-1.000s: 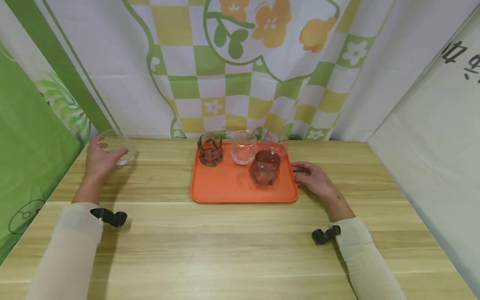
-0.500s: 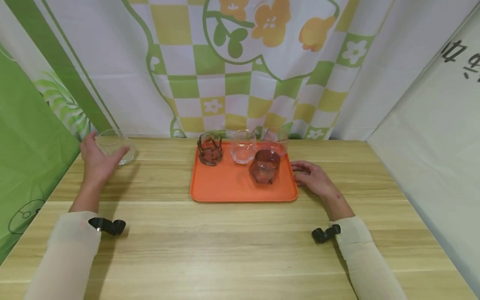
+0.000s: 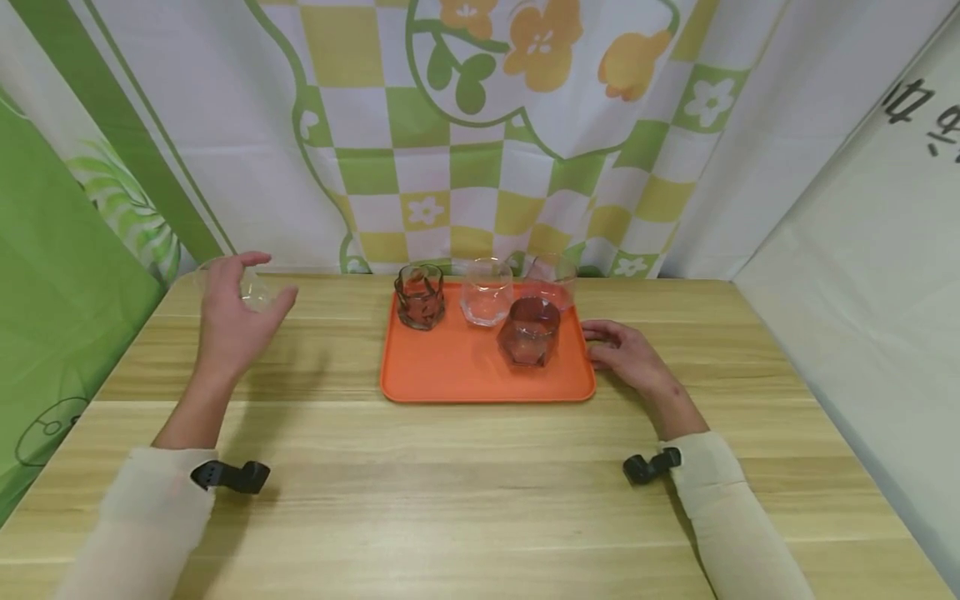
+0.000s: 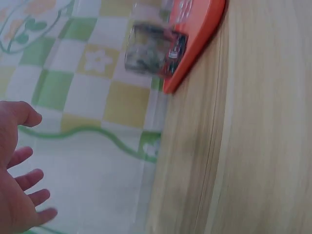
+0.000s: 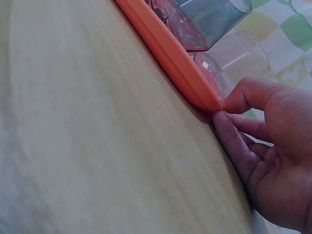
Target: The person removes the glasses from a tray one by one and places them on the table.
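My left hand (image 3: 236,325) is raised over the left side of the table, fingers spread and thumb apart, holding nothing. Partly hidden behind it stands a clear glass (image 3: 255,293) at the far left of the table. In the left wrist view the left hand's fingers (image 4: 34,180) are apart from anything. My right hand (image 3: 630,358) pinches the right rim of an orange tray (image 3: 450,375) between thumb and finger, as the right wrist view shows. On the tray stand a dark brown glass (image 3: 420,300), a clear glass (image 3: 487,296), a clear pinkish glass (image 3: 553,283) and a purplish faceted glass (image 3: 529,335).
The wooden table (image 3: 420,500) extends in front of the tray and to both sides. A patterned curtain (image 3: 480,167) hangs right behind the table's far edge. Green cloth (image 3: 60,275) lies along the left, and a white sheet (image 3: 862,250) along the right.
My left hand has let go of the clear glass, opened, drawn off it to the left, then risen and moved right. The right hand and the tray have stayed put.
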Demonstrator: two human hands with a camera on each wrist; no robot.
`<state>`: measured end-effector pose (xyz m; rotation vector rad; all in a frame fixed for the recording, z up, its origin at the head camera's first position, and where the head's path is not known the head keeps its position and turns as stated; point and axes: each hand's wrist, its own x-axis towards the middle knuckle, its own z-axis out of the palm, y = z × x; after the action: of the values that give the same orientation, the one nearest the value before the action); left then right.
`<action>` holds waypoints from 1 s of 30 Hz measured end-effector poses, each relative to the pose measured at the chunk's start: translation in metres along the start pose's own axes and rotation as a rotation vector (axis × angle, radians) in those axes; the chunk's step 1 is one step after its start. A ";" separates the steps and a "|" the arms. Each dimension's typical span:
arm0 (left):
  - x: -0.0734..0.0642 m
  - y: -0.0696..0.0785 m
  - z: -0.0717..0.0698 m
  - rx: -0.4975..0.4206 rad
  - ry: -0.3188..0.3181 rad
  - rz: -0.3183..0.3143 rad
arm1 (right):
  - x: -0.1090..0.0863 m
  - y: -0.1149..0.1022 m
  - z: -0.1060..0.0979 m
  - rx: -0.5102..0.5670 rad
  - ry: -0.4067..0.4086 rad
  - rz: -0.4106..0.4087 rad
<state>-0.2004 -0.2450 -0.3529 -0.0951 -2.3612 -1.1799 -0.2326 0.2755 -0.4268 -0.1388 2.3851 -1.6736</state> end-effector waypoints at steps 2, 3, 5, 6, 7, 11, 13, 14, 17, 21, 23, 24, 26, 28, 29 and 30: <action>-0.004 0.009 0.008 -0.017 -0.037 0.040 | 0.000 0.000 0.000 0.003 -0.003 0.001; -0.007 0.013 0.012 -0.027 -0.054 0.057 | 0.000 0.001 0.001 0.003 -0.005 0.001; -0.011 0.020 0.022 -0.038 -0.086 0.092 | 0.001 0.001 0.001 0.009 -0.008 -0.001; -0.013 0.022 0.026 -0.047 -0.105 0.104 | 0.001 0.002 0.001 0.011 -0.009 -0.004; -0.015 0.026 0.030 -0.061 -0.126 0.112 | 0.002 0.002 0.001 0.012 -0.009 -0.006; -0.024 0.034 0.047 -0.115 -0.216 0.139 | 0.003 0.004 0.001 0.015 -0.011 -0.012; -0.030 0.039 0.055 -0.147 -0.260 0.142 | 0.003 0.004 0.001 0.018 -0.015 -0.011; -0.033 0.041 0.059 -0.154 -0.281 0.146 | 0.003 0.004 0.002 0.017 -0.016 -0.011; -0.041 0.048 0.072 -0.170 -0.344 0.158 | 0.003 0.004 0.002 0.018 -0.017 -0.007; -0.046 0.057 0.091 -0.187 -0.417 0.172 | 0.002 0.003 0.001 0.027 -0.011 0.000; -0.049 0.062 0.101 -0.198 -0.443 0.171 | 0.002 0.003 0.001 0.031 -0.014 0.001; -0.049 0.065 0.106 -0.202 -0.455 0.174 | 0.002 0.003 0.001 0.035 -0.015 0.000; -0.051 0.071 0.115 -0.202 -0.479 0.182 | 0.002 0.003 0.001 0.034 -0.016 -0.002; -0.053 0.077 0.125 -0.206 -0.505 0.188 | 0.002 0.002 0.000 0.031 -0.013 -0.005; -0.054 0.080 0.129 -0.211 -0.519 0.186 | 0.002 0.002 0.000 0.030 -0.010 -0.007; -0.054 0.083 0.134 -0.218 -0.536 0.180 | 0.002 0.002 0.000 0.026 -0.007 -0.007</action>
<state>-0.1836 -0.0828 -0.3845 -0.7684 -2.5775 -1.4531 -0.2349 0.2758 -0.4284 -0.1491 2.3594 -1.7040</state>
